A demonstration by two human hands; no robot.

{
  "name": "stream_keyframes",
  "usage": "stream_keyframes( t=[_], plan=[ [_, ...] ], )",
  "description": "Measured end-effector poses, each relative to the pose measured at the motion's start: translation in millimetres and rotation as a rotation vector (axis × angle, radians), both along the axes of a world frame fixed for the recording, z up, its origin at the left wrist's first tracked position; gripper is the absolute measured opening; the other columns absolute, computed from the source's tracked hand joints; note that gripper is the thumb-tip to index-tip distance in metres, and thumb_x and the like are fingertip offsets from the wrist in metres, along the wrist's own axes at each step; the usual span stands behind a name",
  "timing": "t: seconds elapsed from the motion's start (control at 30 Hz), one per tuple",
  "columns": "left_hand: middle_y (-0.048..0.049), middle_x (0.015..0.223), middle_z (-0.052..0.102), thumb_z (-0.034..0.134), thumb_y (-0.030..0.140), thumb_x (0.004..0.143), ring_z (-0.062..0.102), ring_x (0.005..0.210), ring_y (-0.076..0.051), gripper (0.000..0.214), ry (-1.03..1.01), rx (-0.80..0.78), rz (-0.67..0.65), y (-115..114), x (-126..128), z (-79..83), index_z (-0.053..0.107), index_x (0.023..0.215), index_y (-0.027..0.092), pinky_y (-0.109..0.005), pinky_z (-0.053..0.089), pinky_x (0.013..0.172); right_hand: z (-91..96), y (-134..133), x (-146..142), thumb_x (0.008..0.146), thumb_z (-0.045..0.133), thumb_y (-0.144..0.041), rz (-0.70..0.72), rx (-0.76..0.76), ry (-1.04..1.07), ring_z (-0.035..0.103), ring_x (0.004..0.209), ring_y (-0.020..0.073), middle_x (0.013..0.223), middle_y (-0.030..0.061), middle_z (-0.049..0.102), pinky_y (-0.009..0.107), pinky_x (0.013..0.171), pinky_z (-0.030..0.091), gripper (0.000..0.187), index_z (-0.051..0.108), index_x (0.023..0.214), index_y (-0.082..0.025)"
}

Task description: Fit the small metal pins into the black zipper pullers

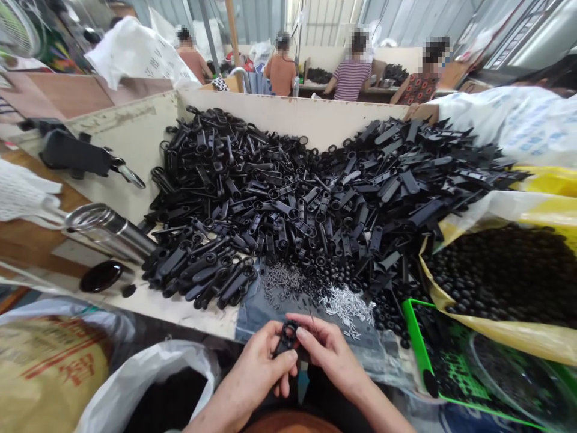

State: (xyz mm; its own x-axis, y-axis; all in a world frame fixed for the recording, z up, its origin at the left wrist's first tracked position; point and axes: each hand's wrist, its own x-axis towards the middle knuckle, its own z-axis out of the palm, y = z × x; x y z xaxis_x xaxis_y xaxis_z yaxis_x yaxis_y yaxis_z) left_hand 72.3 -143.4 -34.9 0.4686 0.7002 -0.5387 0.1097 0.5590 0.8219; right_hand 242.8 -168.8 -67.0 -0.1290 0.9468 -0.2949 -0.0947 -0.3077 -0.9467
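My left hand (pixel 260 365) and my right hand (pixel 325 349) meet at the near edge of the worktable, both pinched on one small black plastic part (pixel 287 338) with a ring-shaped end. Just beyond my fingers lies a scatter of small silver metal pins (pixel 347 304) and small dark screws (pixel 282 281). Behind them a large heap of black plastic parts (pixel 288 192) covers the table from left to right.
A yellow bag of small black round pieces (pixel 509 276) sits at right, with a green tray (pixel 417 337) beside it. A steel flask (pixel 110 231) lies at left. White bags (pixel 148 376) stand below the table edge. Several people sit at a far bench (pixel 351 75).
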Motion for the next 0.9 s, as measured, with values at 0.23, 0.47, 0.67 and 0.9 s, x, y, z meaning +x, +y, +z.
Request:
stream_keyframes(
  t=[0.23, 0.47, 0.67, 0.9],
  plan=[
    [0.0061, 0.064, 0.064, 0.069, 0.035, 0.079, 0.051, 0.038, -0.006, 0.031, 0.006, -0.004, 0.001, -0.7, 4.1, -2.8, 0.053, 0.1, 0.018, -0.018, 0.034, 0.042, -3.0, 1.3, -0.6, 0.088, 0.068, -0.064, 0.018, -0.001, -0.016, 0.062, 0.075, 0.0176, 0.09, 0.0071, 0.073, 0.025, 0.059, 0.05, 0.058, 0.072, 0.125, -0.019],
    [0.0064, 0.067, 0.062, 0.069, 0.042, 0.085, 0.045, 0.043, -0.004, 0.032, -0.007, -0.04, 0.0, 0.1, -16.1, 2.7, 0.053, 0.101, 0.02, -0.019, 0.03, 0.047, 8.3, -6.4, 18.3, 0.098, 0.058, -0.05, 0.062, 0.165, -0.336, 0.066, 0.079, 0.0213, 0.086, 0.0043, 0.073, 0.034, 0.075, 0.053, 0.04, 0.073, 0.123, -0.021],
    [0.0088, 0.057, 0.056, 0.073, 0.045, 0.082, 0.041, 0.041, -0.006, 0.034, 0.072, 0.048, 0.142, 3.7, -20.4, -7.4, 0.051, 0.094, 0.022, -0.017, 0.029, 0.043, 19.4, 1.1, 53.1, 0.1, 0.053, -0.03, 0.003, 0.4, -0.787, 0.061, 0.066, 0.0179, 0.079, 0.0021, 0.067, 0.028, 0.061, 0.047, 0.021, 0.073, 0.096, -0.022],
    [0.0104, 0.046, 0.051, 0.064, 0.035, 0.082, 0.039, 0.03, -0.007, 0.017, 0.364, 0.217, 0.152, 24.3, 9.9, -13.1, 0.053, 0.083, 0.022, -0.018, 0.026, 0.036, 14.0, 33.8, 35.8, 0.097, 0.058, -0.013, 0.159, 0.429, -1.036, 0.066, 0.076, 0.0197, 0.084, 0.0025, 0.065, 0.029, 0.067, 0.046, 0.016, 0.066, 0.086, -0.02]
  ],
)
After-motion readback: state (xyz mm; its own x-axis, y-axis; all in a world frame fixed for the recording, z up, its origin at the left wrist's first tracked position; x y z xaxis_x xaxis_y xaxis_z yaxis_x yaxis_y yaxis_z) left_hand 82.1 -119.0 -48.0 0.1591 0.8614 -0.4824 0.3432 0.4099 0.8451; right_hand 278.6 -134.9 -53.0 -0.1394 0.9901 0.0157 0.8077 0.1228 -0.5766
